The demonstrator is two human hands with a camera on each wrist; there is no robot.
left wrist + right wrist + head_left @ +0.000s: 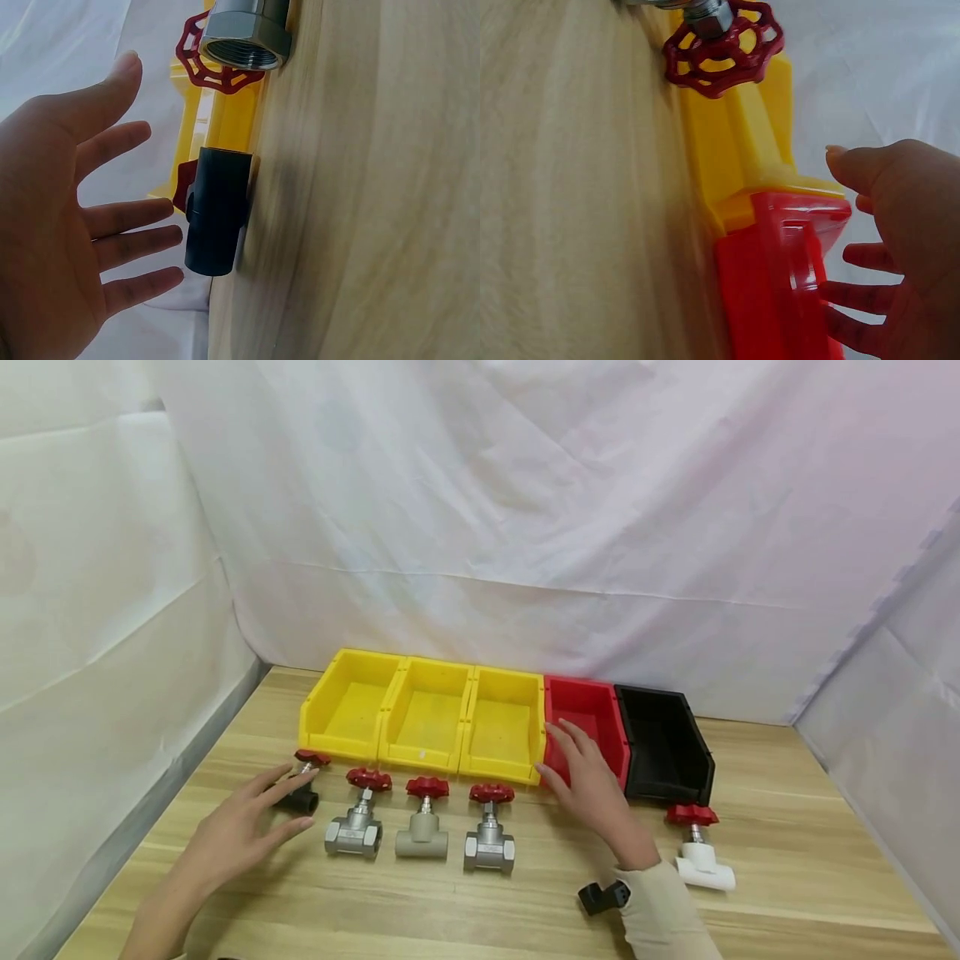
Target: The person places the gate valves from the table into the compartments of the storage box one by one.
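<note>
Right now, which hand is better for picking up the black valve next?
Probably the left hand: its open, spread fingers are right beside the black valve. The right hand is farther away, by the red bin, with three other valves in between.

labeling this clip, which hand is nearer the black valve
Left. The left hand is close beside the black valve; the right hand is by the red bin, far from it.
</note>
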